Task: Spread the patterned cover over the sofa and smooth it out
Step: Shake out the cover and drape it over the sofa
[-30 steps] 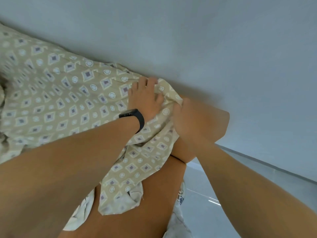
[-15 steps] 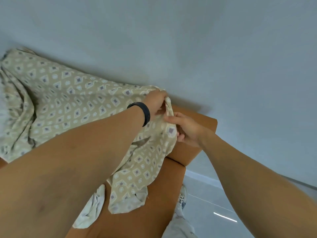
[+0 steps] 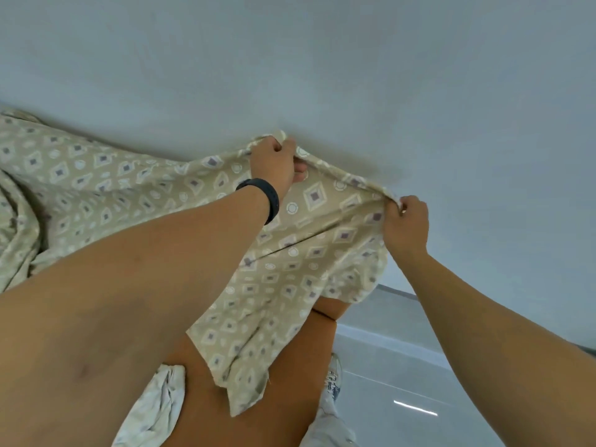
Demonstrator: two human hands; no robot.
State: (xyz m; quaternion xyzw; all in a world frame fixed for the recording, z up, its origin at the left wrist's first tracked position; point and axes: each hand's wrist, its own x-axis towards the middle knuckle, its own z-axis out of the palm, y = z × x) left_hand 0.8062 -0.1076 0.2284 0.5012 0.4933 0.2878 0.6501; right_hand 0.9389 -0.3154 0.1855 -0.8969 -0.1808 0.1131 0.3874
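Hands, two, both gripping one patterned cover (image 3: 290,269) over the brown sofa (image 3: 290,356).
I see my left hand (image 3: 274,162) and right hand (image 3: 407,221) apart, fingers curled round its top edge.

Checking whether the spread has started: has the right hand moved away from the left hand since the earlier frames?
Yes. The right hand now grips the cover edge well apart from the left hand, out past the orange sofa end, against the wall.

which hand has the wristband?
The left hand: a black band circles its wrist. The right hand has a bare wrist. Both grip the top edge of the patterned cover, apart from each other.
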